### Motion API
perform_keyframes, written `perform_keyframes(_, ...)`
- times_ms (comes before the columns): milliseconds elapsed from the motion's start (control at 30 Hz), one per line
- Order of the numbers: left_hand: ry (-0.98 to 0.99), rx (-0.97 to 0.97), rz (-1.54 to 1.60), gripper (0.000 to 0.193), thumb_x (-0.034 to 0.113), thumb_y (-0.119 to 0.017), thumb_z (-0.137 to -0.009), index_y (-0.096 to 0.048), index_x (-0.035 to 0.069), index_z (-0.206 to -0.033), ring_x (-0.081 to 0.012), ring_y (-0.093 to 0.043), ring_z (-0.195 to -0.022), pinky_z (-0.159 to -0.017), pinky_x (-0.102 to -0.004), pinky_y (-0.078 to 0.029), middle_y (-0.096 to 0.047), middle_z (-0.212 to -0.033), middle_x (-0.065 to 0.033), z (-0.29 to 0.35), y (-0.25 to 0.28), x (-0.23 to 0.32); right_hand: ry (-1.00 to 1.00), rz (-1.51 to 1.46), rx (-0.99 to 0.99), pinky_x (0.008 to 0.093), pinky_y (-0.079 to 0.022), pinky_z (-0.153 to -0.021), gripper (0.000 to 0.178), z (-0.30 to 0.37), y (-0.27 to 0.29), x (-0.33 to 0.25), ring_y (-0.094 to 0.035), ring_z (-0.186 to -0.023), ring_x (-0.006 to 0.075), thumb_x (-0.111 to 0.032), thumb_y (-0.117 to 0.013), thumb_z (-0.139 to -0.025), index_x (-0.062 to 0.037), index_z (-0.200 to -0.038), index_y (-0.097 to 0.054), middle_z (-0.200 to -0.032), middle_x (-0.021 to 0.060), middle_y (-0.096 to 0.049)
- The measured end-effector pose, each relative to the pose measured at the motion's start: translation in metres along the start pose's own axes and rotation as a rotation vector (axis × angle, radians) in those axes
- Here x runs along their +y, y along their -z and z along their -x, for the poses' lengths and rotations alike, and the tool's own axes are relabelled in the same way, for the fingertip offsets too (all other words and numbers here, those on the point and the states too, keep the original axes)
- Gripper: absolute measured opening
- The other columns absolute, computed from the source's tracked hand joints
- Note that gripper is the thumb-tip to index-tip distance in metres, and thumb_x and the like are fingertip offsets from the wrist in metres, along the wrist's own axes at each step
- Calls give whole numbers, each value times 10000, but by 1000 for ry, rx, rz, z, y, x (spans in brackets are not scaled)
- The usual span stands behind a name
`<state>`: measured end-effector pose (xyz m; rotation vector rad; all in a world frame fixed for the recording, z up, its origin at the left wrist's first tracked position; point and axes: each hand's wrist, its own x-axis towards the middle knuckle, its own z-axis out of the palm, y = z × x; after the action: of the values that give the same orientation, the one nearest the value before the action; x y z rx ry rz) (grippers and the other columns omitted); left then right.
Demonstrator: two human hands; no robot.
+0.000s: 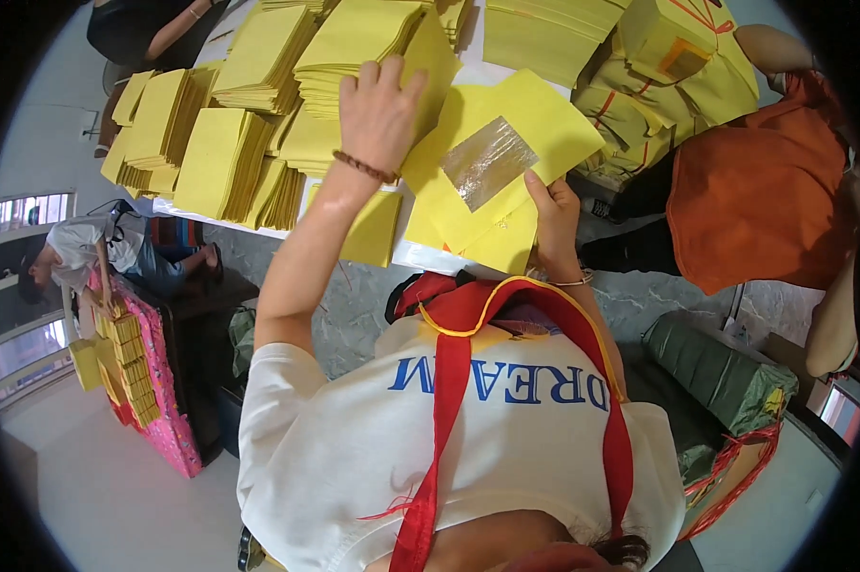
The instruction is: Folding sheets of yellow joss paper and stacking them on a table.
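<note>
My left hand (380,112) rests on a stack of yellow paper (358,43) at the far side of the table, with its fingers apart and the fingertips on the top sheets. Near the table's front edge, my right hand (556,212) pinches yellow paper sheets (549,110), thumb on top and the other fingers mostly hidden beneath. The sheets are fanned out at different angles. A shiny silver foil rectangle (488,162) lies on the top one.
More yellow paper stacks (222,157) crowd the table's left side. Tied yellow bundles (630,114) with red string stand at the right. A person in an orange top (764,195) is close by on the right. Another person (96,248) sits by a pink-covered table (168,400) at left.
</note>
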<state>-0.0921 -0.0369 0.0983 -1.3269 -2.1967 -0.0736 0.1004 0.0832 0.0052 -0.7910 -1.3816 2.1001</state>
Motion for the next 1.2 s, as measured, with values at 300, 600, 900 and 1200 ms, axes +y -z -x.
perform_keyframes(300, 19, -190, 794, 574, 390, -634, -778, -496, 40, -1211, -327, -524, -978, -771, -405, -438, -534, -1170, -146, 54, 4, 91, -112, -175, 14, 220, -450, -678, 213, -4, 3, -3, -567, -774, 75, -158, -575, -883, 2, -1018, -613, -910, 23, -625)
perform_keyframes(600, 35, -347, 706, 493, 213, -585, -806, -450, 47, -1251, -296, -580, -790, -642, -388, -487, -575, -912, -145, 57, 5, 104, -93, -180, 11, 223, -424, -671, 179, -4, 0, -4, -540, -745, 73, -168, -602, -867, -5, -940, -604, -859, 19, -613)
perform_keyframes(900, 33, -279, 1039, 327, 93, -529, -819, -516, 12, -1135, -352, -562, -704, -629, -416, -469, -551, -779, -166, 53, -12, 107, -33, -101, -37, 207, -369, -735, 209, -11, 4, -1, -477, -818, 73, -201, -611, -862, -20, -949, -553, -885, 11, -545)
perform_keyframes(1200, -43, -85, 697, 436, 159, -629, -748, -529, 82, -1165, -304, -507, -982, -795, -424, -409, -508, -1130, -147, 62, 15, 122, -14, -191, -15, 282, -430, -794, 238, -7, -1, -10, -544, -878, 143, -162, -512, -906, -18, -1093, -484, -986, 64, -560)
